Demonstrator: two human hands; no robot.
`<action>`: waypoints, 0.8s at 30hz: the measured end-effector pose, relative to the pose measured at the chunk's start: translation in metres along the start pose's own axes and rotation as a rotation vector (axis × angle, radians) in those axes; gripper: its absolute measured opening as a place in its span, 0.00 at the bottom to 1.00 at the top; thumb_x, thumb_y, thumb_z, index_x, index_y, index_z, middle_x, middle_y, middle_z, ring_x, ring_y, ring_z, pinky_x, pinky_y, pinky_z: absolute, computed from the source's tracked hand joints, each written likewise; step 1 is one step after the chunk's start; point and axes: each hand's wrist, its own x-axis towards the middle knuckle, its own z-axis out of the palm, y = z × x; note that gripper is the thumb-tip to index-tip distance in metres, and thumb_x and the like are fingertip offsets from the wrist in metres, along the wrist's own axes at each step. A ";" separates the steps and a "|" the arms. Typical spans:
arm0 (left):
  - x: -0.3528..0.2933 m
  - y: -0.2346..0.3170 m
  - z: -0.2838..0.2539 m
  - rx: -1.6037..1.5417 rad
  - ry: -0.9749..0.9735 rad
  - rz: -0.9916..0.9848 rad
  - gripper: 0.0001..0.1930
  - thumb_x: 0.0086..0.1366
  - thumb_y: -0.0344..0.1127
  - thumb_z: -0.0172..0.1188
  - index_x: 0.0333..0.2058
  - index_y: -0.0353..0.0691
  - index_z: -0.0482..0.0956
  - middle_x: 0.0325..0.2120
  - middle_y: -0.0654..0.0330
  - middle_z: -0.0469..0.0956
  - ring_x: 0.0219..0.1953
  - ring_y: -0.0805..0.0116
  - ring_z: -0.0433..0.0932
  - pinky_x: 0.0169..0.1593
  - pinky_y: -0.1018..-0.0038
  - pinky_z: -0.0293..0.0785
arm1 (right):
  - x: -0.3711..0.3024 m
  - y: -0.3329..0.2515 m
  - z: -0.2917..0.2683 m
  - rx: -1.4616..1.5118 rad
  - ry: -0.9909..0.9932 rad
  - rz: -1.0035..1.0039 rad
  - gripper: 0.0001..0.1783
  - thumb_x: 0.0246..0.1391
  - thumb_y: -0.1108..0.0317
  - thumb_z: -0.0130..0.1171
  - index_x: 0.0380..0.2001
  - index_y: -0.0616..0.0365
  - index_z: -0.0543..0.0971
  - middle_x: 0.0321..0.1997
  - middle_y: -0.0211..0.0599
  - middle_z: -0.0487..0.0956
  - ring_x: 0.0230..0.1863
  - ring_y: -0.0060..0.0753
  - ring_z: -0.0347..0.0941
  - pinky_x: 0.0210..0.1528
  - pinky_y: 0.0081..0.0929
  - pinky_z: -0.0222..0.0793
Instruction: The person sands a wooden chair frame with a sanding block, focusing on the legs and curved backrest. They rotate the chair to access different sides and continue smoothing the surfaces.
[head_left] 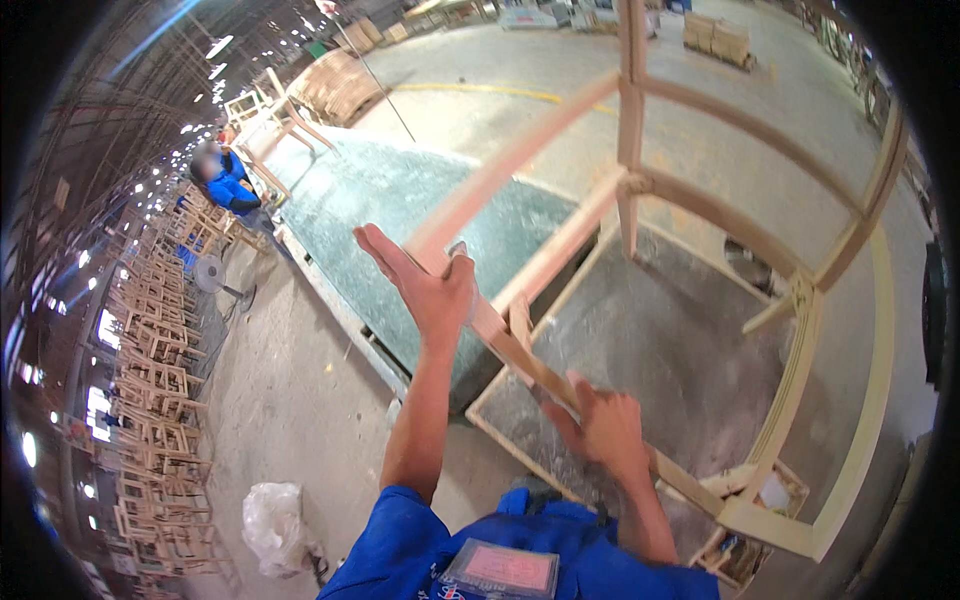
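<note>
A pale, unfinished wooden chair frame [708, 203] stands tilted over a dark-topped work surface [660, 330]. My left hand [437, 290] presses against a corner of the frame where a leg meets a rail, its fingers stretched out and its thumb raised on the other side. A small greyish bit shows by that thumb; I cannot make out what it is. Closer to my body, my right hand [607, 428] closes over the same near rail [535, 368], thumb on one side and fingers on the other. It is slightly blurred, and anything under its palm is hidden.
A long green-topped table [400, 215] extends ahead to the left, with a person in blue [232, 188] beside its far end. Stacked chair frames [155, 400] line the left side. A standing fan [215, 275] and a clear plastic bag [275, 528] are on the floor.
</note>
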 end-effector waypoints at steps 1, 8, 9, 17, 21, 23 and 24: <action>0.009 -0.002 0.000 -0.065 0.030 0.030 0.58 0.53 0.32 0.68 0.71 0.28 0.33 0.72 0.35 0.32 0.75 0.42 0.30 0.75 0.58 0.32 | -0.001 0.001 0.002 -0.001 0.013 -0.008 0.30 0.57 0.46 0.60 0.52 0.59 0.74 0.25 0.49 0.81 0.27 0.55 0.80 0.29 0.48 0.74; -0.038 -0.008 -0.010 -0.092 -0.208 -0.057 0.45 0.67 0.44 0.62 0.67 0.18 0.45 0.44 0.29 0.76 0.41 0.39 0.82 0.39 0.56 0.79 | 0.008 -0.008 0.001 -0.079 0.073 0.167 0.28 0.53 0.46 0.64 0.47 0.58 0.80 0.26 0.47 0.82 0.30 0.53 0.80 0.35 0.47 0.73; -0.040 -0.011 -0.012 -0.065 -0.193 -0.012 0.44 0.68 0.44 0.61 0.66 0.16 0.47 0.40 0.29 0.77 0.34 0.40 0.83 0.33 0.57 0.79 | 0.010 -0.009 0.003 -0.083 0.088 0.173 0.28 0.52 0.46 0.64 0.47 0.58 0.81 0.25 0.47 0.82 0.30 0.53 0.80 0.36 0.47 0.73; -0.049 -0.009 -0.015 0.051 -0.048 0.171 0.36 0.72 0.41 0.54 0.63 0.13 0.51 0.45 0.26 0.76 0.40 0.38 0.83 0.33 0.56 0.81 | 0.009 -0.022 0.007 -0.222 0.108 0.235 0.27 0.54 0.49 0.63 0.48 0.60 0.81 0.28 0.48 0.83 0.34 0.52 0.81 0.42 0.45 0.74; -0.065 -0.017 -0.033 -0.089 -0.059 0.146 0.26 0.72 0.36 0.52 0.61 0.22 0.63 0.48 0.34 0.77 0.45 0.42 0.83 0.40 0.58 0.82 | -0.014 -0.036 0.003 -0.224 0.474 0.016 0.27 0.55 0.51 0.62 0.50 0.62 0.79 0.42 0.51 0.82 0.41 0.55 0.80 0.46 0.44 0.74; -0.082 -0.018 -0.051 -0.255 -0.153 0.139 0.21 0.72 0.34 0.51 0.59 0.27 0.70 0.49 0.38 0.78 0.45 0.44 0.83 0.42 0.60 0.81 | -0.056 -0.025 -0.029 -0.301 0.903 -0.196 0.28 0.58 0.53 0.61 0.53 0.64 0.75 0.53 0.54 0.78 0.50 0.55 0.77 0.52 0.43 0.73; -0.092 -0.032 -0.065 -0.280 -0.152 0.133 0.19 0.73 0.34 0.50 0.56 0.27 0.72 0.41 0.43 0.82 0.38 0.52 0.84 0.39 0.64 0.81 | -0.082 -0.031 -0.045 -0.411 1.132 -0.098 0.27 0.59 0.55 0.60 0.56 0.62 0.74 0.55 0.51 0.77 0.52 0.52 0.76 0.54 0.43 0.73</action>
